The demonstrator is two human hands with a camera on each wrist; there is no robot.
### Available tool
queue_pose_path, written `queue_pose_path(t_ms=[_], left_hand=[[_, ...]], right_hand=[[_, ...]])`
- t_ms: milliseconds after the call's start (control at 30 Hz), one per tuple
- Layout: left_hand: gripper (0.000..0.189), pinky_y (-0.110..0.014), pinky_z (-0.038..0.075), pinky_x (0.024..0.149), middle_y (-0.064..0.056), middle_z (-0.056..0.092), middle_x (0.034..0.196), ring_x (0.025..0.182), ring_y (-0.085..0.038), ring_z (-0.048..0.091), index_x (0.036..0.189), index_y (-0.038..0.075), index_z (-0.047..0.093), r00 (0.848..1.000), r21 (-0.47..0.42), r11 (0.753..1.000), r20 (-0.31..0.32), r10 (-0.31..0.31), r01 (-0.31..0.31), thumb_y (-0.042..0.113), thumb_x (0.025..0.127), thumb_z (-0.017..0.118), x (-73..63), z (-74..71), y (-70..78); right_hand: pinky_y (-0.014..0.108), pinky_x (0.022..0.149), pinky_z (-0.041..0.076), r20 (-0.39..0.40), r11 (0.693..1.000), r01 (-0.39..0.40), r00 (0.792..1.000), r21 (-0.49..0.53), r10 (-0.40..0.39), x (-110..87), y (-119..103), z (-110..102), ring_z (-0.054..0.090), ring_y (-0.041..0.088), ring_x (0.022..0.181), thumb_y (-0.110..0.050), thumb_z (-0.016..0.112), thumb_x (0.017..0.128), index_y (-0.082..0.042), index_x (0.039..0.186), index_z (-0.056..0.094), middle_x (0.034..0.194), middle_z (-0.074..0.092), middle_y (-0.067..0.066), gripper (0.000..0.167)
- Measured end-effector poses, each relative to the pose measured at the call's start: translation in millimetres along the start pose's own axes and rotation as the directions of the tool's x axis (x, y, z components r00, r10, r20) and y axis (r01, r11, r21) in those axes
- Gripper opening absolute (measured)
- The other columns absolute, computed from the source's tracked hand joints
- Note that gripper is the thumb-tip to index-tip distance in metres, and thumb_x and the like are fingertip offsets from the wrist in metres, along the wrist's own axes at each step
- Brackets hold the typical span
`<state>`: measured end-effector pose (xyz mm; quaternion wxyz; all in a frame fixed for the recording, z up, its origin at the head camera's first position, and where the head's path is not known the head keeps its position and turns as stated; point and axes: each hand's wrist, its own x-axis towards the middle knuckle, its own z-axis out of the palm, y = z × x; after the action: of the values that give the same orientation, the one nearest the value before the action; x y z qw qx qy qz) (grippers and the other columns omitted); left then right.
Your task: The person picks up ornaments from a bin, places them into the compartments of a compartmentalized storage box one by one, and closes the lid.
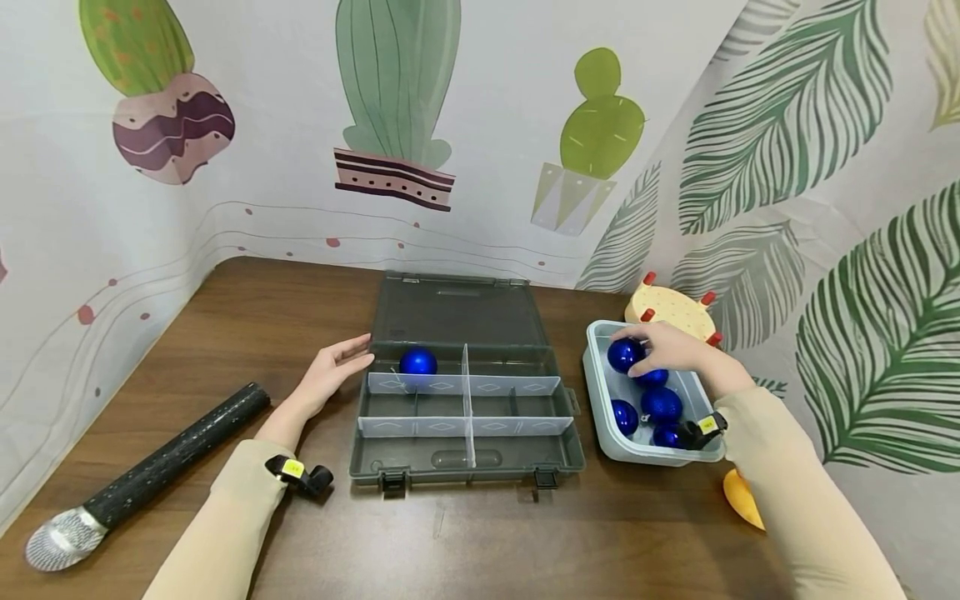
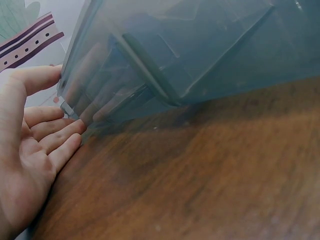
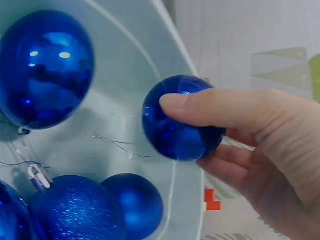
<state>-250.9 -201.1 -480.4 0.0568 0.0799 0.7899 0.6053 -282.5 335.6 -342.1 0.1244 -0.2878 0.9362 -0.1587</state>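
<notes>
Blue ball [image 3: 182,142] in R hand [image 3: 280,145], btwn thumb [image 3: 215,106] & fingers [image 3: 227,170]

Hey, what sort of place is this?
Looks like an indoor tabletop workspace, perhaps a staged filming corner: a wooden table with a cactus-and-leaf-print hanging behind it, and an open compartment box beside a tub of blue balls.

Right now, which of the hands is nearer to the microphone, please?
Left: the left hand is right of the microphone; the right hand is farther right, beyond the case, over the tub.
</notes>
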Motion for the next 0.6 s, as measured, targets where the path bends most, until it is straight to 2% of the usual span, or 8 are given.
queue_pose_path(t_ms=[100,233,400,467,533,600], left_hand=[[0.059,-0.037,0.038,0.11,-0.024,0.038,0.152,0.139,-0.038,0.041,0.149,-0.002,0.036,1.0,0.002,1.0,0.002,0.001,-0.001,0.022,0.099,0.058,0.1,0.6,0.8],[0.06,-0.045,0.034,0.112,-0.024,0.037,0.152,0.139,-0.038,0.04,0.149,-0.002,0.035,1.0,-0.001,1.0,0.002,0.001,-0.001,0.022,0.099,0.057,0.0,0.5,1.4],[0.059,-0.021,0.041,0.105,-0.023,0.037,0.153,0.138,-0.038,0.041,0.149,-0.002,0.036,1.0,-0.001,1.0,0.006,0.007,-0.007,0.022,0.099,0.057,-0.8,-0.5,0.8],[0.06,-0.017,0.041,0.102,-0.024,0.037,0.152,0.138,-0.039,0.042,0.149,-0.003,0.035,1.0,0.005,1.0,0.009,0.013,-0.013,0.022,0.099,0.057,-1.1,-0.2,0.6],[0.06,-0.023,0.042,0.106,-0.025,0.037,0.152,0.137,-0.039,0.042,0.149,-0.003,0.035,1.0,0.011,1.0,0.01,0.016,-0.016,0.022,0.1,0.057,-1.1,0.2,0.4],[0.06,-0.035,0.039,0.11,-0.024,0.037,0.152,0.138,-0.039,0.042,0.149,-0.003,0.035,1.0,0.011,1.0,0.01,0.015,-0.015,0.023,0.1,0.057,-0.9,1.0,0.3]], right_hand=[[0.059,0.094,0.049,-0.086,0.999,0.035,0.996,0.013,-0.034,-2.5,0,-4,0.061,0.038,0.109,-0.012,0.08,0.078,0.003,0.124,0.062,0.122,0.064,0.023,0.052],[0.059,0.095,0.048,-0.192,0.996,0.094,0.977,0.004,-0.091,-1.4,-2,-6,0.06,0.037,0.111,-0.008,0.079,0.078,0.005,0.127,0.06,0.125,0.064,0.022,0.053],[0.058,0.094,0.048,-0.289,0.992,0.127,0.95,0.013,-0.118,6.4,-14,-8,0.059,0.034,0.112,-0.01,0.08,0.079,0.002,0.129,0.059,0.126,0.064,0.02,0.056],[0.057,0.094,0.048,-0.314,0.99,0.14,0.941,0.031,-0.123,11.4,-21,-8,0.059,0.035,0.113,-0.011,0.08,0.08,0.002,0.131,0.058,0.128,0.062,0.021,0.057],[0.055,0.096,0.049,-0.335,0.987,0.151,0.934,0.06,-0.123,17.7,-28,-8,0.058,0.035,0.115,-0.011,0.079,0.081,0.003,0.132,0.056,0.13,0.061,0.022,0.057],[0.043,0.097,0.052,-0.355,0.984,0.157,0.927,0.084,-0.118,23.9,-35,-7,0.059,0.033,0.114,-0.011,0.079,0.081,0.002,0.133,0.056,0.131,0.06,0.022,0.058]])
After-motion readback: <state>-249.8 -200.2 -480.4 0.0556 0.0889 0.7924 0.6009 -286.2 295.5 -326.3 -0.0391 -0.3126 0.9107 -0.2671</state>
